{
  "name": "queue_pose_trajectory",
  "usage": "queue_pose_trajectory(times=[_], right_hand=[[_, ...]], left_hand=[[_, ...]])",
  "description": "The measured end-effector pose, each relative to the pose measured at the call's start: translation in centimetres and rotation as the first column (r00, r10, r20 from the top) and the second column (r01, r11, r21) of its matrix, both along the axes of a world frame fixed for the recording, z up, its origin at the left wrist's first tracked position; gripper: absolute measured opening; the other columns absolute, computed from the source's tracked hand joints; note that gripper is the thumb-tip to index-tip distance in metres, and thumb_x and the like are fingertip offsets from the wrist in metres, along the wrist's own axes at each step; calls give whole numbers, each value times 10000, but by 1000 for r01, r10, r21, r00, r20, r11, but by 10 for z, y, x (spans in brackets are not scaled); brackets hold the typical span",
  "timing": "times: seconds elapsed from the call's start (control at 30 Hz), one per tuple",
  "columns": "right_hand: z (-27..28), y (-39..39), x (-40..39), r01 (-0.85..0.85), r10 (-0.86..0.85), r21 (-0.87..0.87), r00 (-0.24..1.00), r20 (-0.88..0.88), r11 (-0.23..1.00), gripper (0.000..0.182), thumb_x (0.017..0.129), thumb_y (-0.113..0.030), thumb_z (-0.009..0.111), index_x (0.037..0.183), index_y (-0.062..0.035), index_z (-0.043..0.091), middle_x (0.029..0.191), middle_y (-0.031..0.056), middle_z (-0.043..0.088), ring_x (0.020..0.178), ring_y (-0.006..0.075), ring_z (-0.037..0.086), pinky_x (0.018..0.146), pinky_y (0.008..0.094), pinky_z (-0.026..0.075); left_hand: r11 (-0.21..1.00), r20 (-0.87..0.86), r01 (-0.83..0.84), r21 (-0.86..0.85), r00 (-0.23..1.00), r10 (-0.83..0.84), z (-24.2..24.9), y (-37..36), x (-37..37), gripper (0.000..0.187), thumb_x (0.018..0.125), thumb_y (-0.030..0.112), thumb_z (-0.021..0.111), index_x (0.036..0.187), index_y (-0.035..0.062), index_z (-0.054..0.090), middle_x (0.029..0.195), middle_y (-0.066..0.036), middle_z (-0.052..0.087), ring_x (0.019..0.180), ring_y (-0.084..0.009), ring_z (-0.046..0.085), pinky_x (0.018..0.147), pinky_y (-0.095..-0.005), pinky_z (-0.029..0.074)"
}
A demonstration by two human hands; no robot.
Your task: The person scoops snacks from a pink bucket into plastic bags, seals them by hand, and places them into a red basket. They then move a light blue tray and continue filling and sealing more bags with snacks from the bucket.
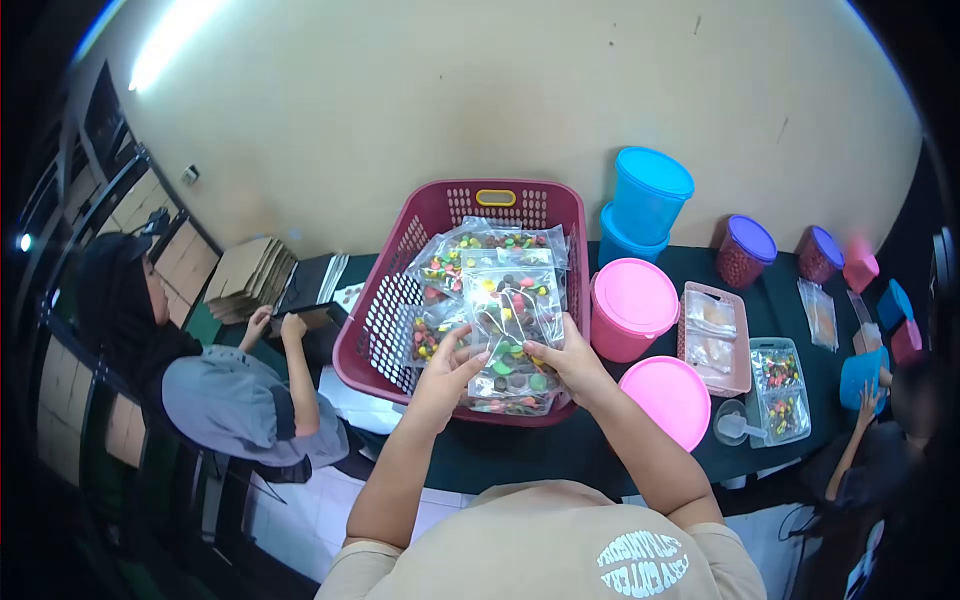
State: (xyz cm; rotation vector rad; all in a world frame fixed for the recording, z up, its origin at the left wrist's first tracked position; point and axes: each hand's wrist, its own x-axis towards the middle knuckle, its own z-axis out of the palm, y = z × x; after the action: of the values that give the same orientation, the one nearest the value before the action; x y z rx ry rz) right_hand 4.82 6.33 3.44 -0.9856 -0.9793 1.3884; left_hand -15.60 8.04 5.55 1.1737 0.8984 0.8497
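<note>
Between my two hands is a clear plastic bag (512, 312) of small colourful pieces, in front of a maroon basket (365, 345). My left hand (450, 368) has its fingers on the bag's left edge. The fingers of my right hand (568, 360) close on its right side, thumb on the front. More clear bags of colourful pieces (445, 262) are piled in the basket, behind and below the held one.
Pink-lidded tubs (635, 298) and blue tubs (650, 195) stand right of the basket. Beyond are a pink tray (742, 345) and a clear tray (790, 425). A person (225, 395) works at the left beside brown envelopes (245, 280); another person (870, 440) holds a blue container at the right.
</note>
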Motion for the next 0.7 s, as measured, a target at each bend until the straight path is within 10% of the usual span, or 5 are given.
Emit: queue_pose_trajectory(times=[0.17, 0.27, 0.43, 0.57, 0.7], right_hand=[[6, 10, -14, 96, -80, -228, 994, 78, 969, 837, 831, -309, 699, 1413, 3, 186, 1233, 211, 504, 1082, 268, 566, 883, 362, 472], [-8, 2, -4, 303, -516, 418, 532, 671, 856, 961, 820, -456, 647, 1454, -4, 83, 1446, 317, 228, 1344, 412, 288, 1099, 494, 222], [-14, -63, 18, 68, -386, 381, 233, 892, 922, 726, 830, -383, 632, 1405, -79, 311, 1490, 167, 254, 1363, 404, 240, 1072, 612, 189], [-38, -108, 35, -254, -351, 443, 338, 874, 859, 485, 833, -306, 655, 1266, -136, 518, 1455, 85, 353, 1379, 320, 256, 1069, 609, 213], [-52, -160, 86, -45, -510, 565, 377, 773, 824, 323, 826, -227, 666, 1137, -150, 629, 1314, 57, 535, 1317, 274, 392, 1101, 523, 231]], left_hand=[[990, 82, -79, 118, 994, 69, -22, 24, -11, 664, 876, 23, 544, 1443, 27, 199, 1225, -139, 551, 1046, -154, 559, 749, -249, 487], [977, 48, -194, 92, 981, 190, -10, 27, -11, 841, 843, 0, 524, 1480, 66, -21, 1499, -193, 157, 1309, -268, 331, 1033, -346, 335], [791, -268, -53, 610, 925, 268, -46, 35, -22, 687, 861, 74, 559, 1462, 64, 226, 1531, -182, 101, 1395, -302, 193, 1059, -355, 299], [680, -468, 112, 725, 804, 367, -34, 21, -8, 643, 847, 148, 598, 1419, 60, 317, 1538, -164, 119, 1407, -340, 161, 1065, -415, 306], [691, -238, -124, 712, 883, 404, -32, 13, 0, 488, 868, 116, 556, 1315, -25, 419, 1486, -177, 257, 1320, -331, 333, 1072, -423, 270]])
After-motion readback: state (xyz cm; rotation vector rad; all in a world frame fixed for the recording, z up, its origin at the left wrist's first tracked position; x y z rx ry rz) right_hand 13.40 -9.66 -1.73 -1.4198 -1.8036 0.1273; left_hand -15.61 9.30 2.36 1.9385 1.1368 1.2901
